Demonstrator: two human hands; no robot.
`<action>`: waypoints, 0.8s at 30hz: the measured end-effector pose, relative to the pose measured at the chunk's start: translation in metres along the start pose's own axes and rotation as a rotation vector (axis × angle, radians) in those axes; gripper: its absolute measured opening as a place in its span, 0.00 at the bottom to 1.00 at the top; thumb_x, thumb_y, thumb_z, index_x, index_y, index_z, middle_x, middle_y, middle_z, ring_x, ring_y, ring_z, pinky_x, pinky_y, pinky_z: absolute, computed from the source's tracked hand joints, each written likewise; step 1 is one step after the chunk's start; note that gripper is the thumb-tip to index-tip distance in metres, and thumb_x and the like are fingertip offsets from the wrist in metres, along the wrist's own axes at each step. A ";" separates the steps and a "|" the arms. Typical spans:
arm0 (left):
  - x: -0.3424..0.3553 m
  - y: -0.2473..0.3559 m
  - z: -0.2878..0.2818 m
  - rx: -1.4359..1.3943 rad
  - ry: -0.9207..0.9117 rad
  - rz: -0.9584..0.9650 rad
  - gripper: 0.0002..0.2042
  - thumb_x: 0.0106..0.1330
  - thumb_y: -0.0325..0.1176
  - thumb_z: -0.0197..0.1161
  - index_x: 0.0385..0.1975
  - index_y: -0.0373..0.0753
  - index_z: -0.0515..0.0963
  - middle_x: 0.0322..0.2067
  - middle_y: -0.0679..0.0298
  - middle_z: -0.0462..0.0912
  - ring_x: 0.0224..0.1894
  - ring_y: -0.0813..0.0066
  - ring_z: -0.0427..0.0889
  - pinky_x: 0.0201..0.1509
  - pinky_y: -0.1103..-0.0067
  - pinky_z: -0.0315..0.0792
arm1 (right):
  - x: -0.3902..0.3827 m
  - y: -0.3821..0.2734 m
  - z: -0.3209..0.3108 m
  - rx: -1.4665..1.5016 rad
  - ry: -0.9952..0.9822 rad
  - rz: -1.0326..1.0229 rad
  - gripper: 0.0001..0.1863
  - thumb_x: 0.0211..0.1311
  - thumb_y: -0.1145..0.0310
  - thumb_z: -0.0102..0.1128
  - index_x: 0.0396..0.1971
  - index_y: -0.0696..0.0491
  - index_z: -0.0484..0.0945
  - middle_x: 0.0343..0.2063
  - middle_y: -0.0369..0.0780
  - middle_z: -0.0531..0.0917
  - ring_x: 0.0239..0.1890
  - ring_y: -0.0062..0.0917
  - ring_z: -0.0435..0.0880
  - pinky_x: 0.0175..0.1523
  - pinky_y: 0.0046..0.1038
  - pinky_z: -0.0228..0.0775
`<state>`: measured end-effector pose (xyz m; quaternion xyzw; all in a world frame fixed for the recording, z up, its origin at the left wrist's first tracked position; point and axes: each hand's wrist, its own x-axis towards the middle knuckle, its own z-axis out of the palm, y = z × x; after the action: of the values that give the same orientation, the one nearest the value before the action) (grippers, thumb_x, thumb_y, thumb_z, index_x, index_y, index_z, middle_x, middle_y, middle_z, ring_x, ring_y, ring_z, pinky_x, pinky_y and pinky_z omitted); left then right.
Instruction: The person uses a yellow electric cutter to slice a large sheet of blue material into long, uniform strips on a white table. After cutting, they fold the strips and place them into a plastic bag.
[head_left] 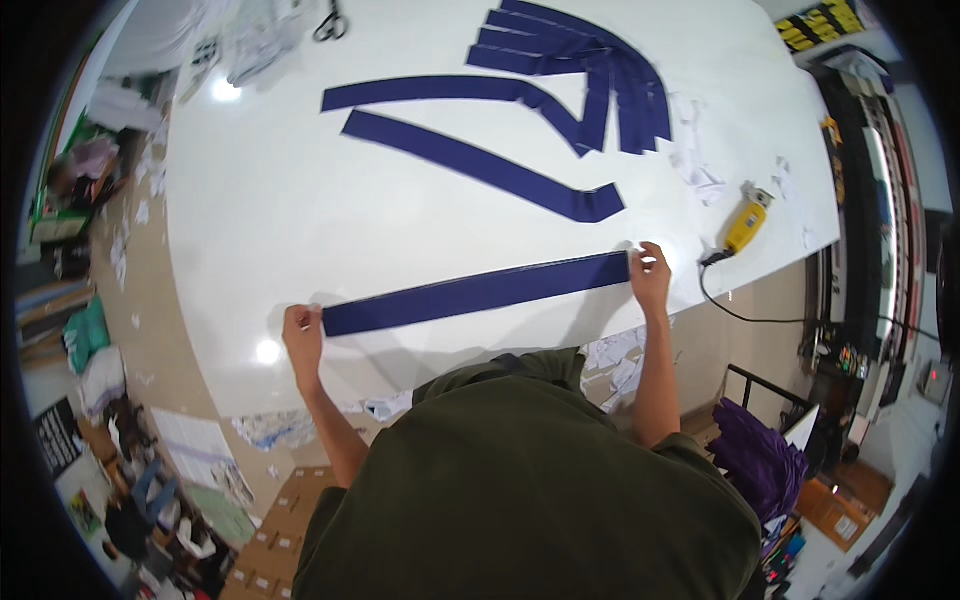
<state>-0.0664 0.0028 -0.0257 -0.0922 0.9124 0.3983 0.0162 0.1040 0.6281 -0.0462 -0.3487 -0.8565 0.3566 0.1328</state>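
A long navy fabric strip [475,292] is stretched nearly straight across the near part of the white table [240,200]. At its left end, my left hand [303,335] pinches the corner with closed fingers. My right hand [650,275] grips the opposite end the same way, a little farther from me. Beyond lies a second navy strip [465,160], bent near its right end. Another navy strip [430,91] runs behind that one toward a fanned heap of navy strips [610,70] at the far side.
A yellow corded electric cutter [745,225] rests on the table to the right, its black cable running off the edge. Black scissors [331,22] lie at the far left. White scraps [695,160] are scattered near the heap. Purple cloth [757,455] is bunched below the table at right.
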 end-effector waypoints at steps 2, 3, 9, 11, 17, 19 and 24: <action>0.028 0.004 0.009 0.048 0.061 0.094 0.08 0.67 0.30 0.68 0.34 0.34 0.75 0.28 0.61 0.79 0.31 0.73 0.79 0.38 0.74 0.76 | 0.019 -0.018 0.004 -0.034 0.077 -0.094 0.13 0.65 0.72 0.64 0.48 0.59 0.80 0.36 0.45 0.84 0.29 0.29 0.83 0.35 0.30 0.75; 0.051 -0.003 0.021 0.031 0.098 0.192 0.08 0.67 0.30 0.67 0.33 0.34 0.75 0.27 0.61 0.78 0.31 0.72 0.79 0.37 0.74 0.76 | 0.029 -0.031 0.007 -0.029 0.098 -0.125 0.13 0.65 0.71 0.65 0.47 0.59 0.80 0.36 0.45 0.84 0.29 0.30 0.83 0.35 0.30 0.76; 0.216 0.043 0.126 0.084 0.194 0.417 0.15 0.65 0.35 0.68 0.46 0.32 0.79 0.41 0.49 0.82 0.45 0.49 0.82 0.49 0.63 0.77 | 0.085 -0.051 0.056 -0.190 0.106 -0.103 0.18 0.66 0.63 0.66 0.50 0.59 0.79 0.42 0.49 0.81 0.38 0.40 0.84 0.44 0.38 0.77; 0.239 0.088 0.154 0.152 0.139 0.420 0.19 0.66 0.40 0.68 0.50 0.33 0.78 0.46 0.48 0.81 0.50 0.48 0.81 0.52 0.61 0.77 | 0.083 -0.051 0.068 -0.265 0.181 -0.178 0.13 0.66 0.66 0.63 0.45 0.57 0.78 0.43 0.48 0.79 0.41 0.45 0.83 0.46 0.41 0.76; 0.258 0.175 0.193 0.478 0.091 0.347 0.18 0.66 0.44 0.68 0.49 0.40 0.80 0.54 0.52 0.77 0.57 0.50 0.76 0.57 0.55 0.74 | 0.079 -0.028 0.053 -0.059 0.149 -0.080 0.06 0.66 0.71 0.62 0.36 0.58 0.80 0.34 0.47 0.83 0.38 0.39 0.85 0.44 0.36 0.76; 0.272 0.142 0.192 0.503 0.152 0.319 0.12 0.65 0.41 0.68 0.42 0.41 0.82 0.47 0.55 0.80 0.52 0.52 0.79 0.54 0.57 0.74 | 0.077 -0.038 0.046 0.046 0.163 -0.086 0.06 0.65 0.71 0.62 0.35 0.59 0.80 0.31 0.47 0.84 0.35 0.36 0.85 0.43 0.33 0.76; 0.234 0.102 0.133 -0.016 0.102 0.550 0.13 0.67 0.38 0.70 0.30 0.36 0.76 0.25 0.60 0.78 0.26 0.68 0.74 0.34 0.72 0.71 | 0.049 -0.051 -0.014 0.278 0.038 0.118 0.08 0.64 0.71 0.66 0.36 0.61 0.81 0.29 0.38 0.84 0.33 0.19 0.80 0.42 0.24 0.72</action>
<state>-0.3202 0.1318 -0.0671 0.1386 0.8997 0.3898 -0.1391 0.0500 0.6440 -0.0012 -0.3833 -0.7742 0.4724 0.1748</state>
